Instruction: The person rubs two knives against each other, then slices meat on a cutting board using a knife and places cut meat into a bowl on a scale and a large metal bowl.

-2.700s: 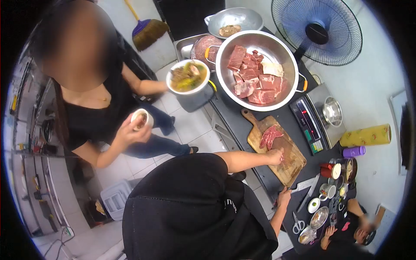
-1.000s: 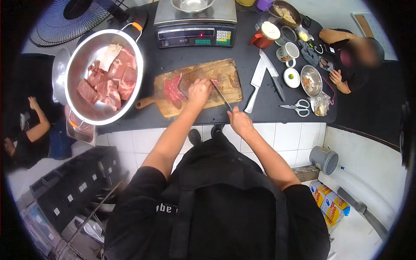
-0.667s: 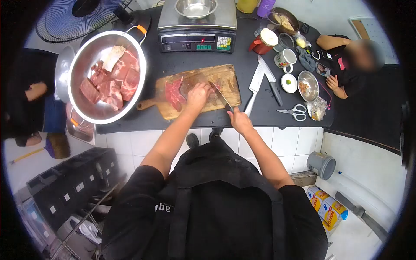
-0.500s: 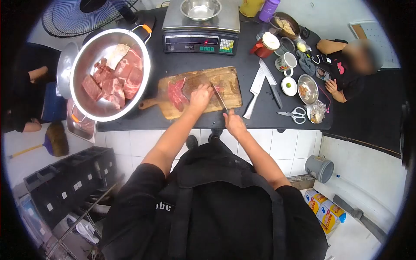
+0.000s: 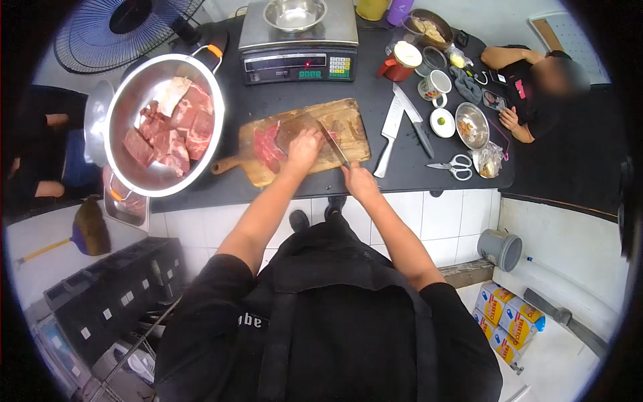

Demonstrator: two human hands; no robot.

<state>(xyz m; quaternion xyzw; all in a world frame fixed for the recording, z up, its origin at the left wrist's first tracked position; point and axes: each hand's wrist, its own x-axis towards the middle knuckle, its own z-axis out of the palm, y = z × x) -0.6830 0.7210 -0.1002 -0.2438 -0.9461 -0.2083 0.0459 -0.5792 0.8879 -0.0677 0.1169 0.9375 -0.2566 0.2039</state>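
On the wooden cutting board [image 5: 254,159] lies a slice of red meat [image 5: 269,149]. My left hand [image 5: 305,149] is closed, pressing down on the board between that slice and a knife blade; whatever lies under its fingers is hidden. My right hand [image 5: 360,181] grips the handle of the knife [image 5: 333,143], whose blade slants over the right part of the board, close to my left fingertips. Small bits of meat show just right of the blade. Left of the board, a large steel bowl [image 5: 218,100] holds several chunks of raw meat [image 5: 173,146].
A digital scale [image 5: 298,63] with a small metal bowl [image 5: 295,13] stands behind the board. Two more knives [image 5: 390,130], scissors [image 5: 458,167], a mug [image 5: 434,86] and a red pitcher [image 5: 400,63] lie rightward. One person [image 5: 536,94] sits at right; another person's arms show at left.
The view has swung from another person holding bowls to the board straight ahead. My left hand has stayed on the board; my right hand's knife has shifted and changed its slant slightly.
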